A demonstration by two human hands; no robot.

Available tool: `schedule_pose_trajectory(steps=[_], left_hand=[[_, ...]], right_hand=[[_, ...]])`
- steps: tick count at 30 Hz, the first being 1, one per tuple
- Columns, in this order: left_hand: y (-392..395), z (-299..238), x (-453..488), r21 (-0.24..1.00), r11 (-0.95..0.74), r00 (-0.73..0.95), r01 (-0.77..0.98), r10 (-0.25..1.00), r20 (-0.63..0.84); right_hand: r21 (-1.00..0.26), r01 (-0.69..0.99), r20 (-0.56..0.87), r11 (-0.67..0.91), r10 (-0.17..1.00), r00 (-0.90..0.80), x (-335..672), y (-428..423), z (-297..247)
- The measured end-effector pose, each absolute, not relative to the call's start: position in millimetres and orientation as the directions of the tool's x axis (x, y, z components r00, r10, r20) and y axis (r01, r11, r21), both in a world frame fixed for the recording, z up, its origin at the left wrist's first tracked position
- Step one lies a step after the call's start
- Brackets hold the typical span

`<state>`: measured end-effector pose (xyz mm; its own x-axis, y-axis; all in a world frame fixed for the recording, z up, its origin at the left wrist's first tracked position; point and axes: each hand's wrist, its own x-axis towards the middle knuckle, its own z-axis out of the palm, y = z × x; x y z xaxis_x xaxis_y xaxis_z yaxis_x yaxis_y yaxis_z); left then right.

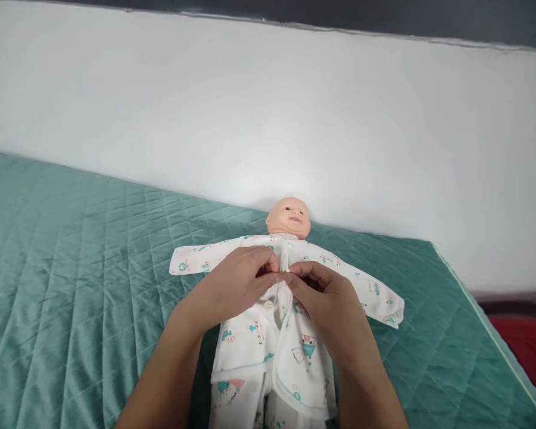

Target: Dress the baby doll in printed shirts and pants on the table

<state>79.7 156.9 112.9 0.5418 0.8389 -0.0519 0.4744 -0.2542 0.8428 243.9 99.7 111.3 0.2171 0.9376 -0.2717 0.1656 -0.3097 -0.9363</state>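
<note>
A baby doll [289, 218] lies on its back, dressed in a white printed jacket [250, 336] and matching trousers [232, 405]. Both sleeves stretch out sideways. At the chest, my left hand [245, 274] pinches one front edge of the jacket between thumb and fingers. Close against it, my right hand [324, 292] pinches the other edge, and the fingertips of both hands nearly meet. Below them a pale button [268, 305] shows on the jacket front, where the lower edges hang apart. Whatever lies between the fingertips is hidden.
A green quilted cover [93, 286] spreads under the doll, with its piped edge at the right. Behind the doll's head rises a white wall [268, 119] with a dark band on top. Red fabric [524, 351] shows beyond the right edge.
</note>
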Motion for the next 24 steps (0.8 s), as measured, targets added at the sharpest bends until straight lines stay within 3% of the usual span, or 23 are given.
schedule_pose_trajectory(steps=[8, 15, 24], left_hand=[[158, 113, 78, 0.91, -0.126, 0.559, 0.396, 0.819, -0.13], [154, 115, 78, 0.861, -0.21, 0.548, 0.463, 0.832, -0.092], [153, 116, 80, 0.739, -0.472, 0.612, 0.481, 0.784, 0.101]], right_hand=[[-0.941, 0.143, -0.279, -0.308, 0.941, 0.193, 241, 101, 112], [-0.926, 0.216, -0.268, -0.311, 0.941, 0.206, 246, 101, 109], [-0.935, 0.326, -0.077, -0.137, 0.979, 0.19, 244, 103, 98]])
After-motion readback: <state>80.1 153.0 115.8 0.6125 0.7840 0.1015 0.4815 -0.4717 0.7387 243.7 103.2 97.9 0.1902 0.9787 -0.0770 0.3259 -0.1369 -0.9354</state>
